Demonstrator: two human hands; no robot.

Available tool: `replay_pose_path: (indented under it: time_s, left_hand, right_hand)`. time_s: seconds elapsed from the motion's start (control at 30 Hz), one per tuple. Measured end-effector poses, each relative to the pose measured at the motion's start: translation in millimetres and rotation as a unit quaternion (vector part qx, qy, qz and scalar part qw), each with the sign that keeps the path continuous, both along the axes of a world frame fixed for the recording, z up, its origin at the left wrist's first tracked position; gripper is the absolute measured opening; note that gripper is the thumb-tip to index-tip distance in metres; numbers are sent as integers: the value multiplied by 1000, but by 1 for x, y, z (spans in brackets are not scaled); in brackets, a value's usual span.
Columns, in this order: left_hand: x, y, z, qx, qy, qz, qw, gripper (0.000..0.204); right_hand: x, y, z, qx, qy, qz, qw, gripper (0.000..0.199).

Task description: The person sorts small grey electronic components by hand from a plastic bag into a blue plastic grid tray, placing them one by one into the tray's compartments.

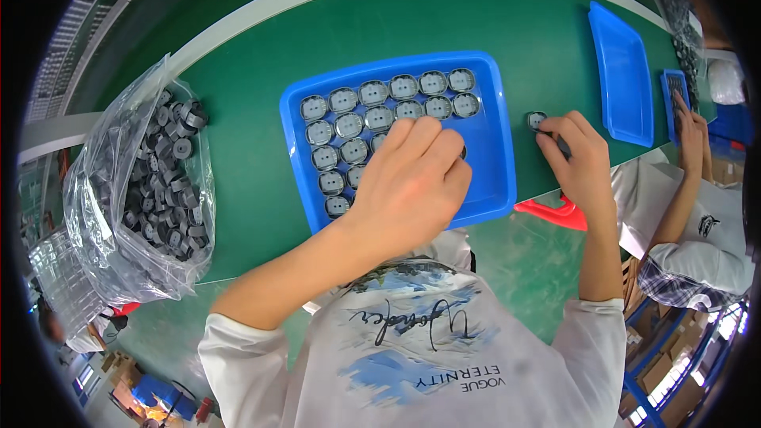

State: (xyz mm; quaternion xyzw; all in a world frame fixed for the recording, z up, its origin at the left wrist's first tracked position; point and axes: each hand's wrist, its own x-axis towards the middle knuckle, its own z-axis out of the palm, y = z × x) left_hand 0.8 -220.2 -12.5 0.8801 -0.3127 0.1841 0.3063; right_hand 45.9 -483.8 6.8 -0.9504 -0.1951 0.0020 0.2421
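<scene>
A blue tray (501, 143) on the green table holds rows of small rounded-square grey parts (373, 93) with clear rims. Over the tray's middle, my left hand (416, 178) is closed with its fingers curled down. It covers part of the rows, and what its fingertips hold is hidden. Right of the tray, my right hand (583, 154) is closed, with thumb and index finger at a small grey part (537, 120) just above or on the table. Something dark shows between that thumb and the curled fingers.
A clear plastic bag (95, 214) full of dark grey round parts (162, 182) stands at the left. Another blue tray (626, 79) lies at the right. Beyond it, a co-worker's hands (694, 135) are at a narrow blue tray (674, 87). A red stool (559, 212) is below the table edge.
</scene>
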Motion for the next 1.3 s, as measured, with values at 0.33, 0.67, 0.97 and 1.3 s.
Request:
replay_pose_path:
  time_s: [0.33,0.67,0.97,1.3]
  left_hand:
    - [12,9,-6,11,10,16,1000,11]
    - [16,22,7,15,43,20,999,14]
    - [16,39,9,28,72,16,997,14]
    - [15,39,4,12,70,22,997,17]
  right_hand:
    - [3,10,6,49,-65,51,995,14]
    - [0,64,9,-48,-121,207,970,5]
    - [7,65,12,-76,-126,221,964,8]
    - [22,59,15,-62,-129,301,943,11]
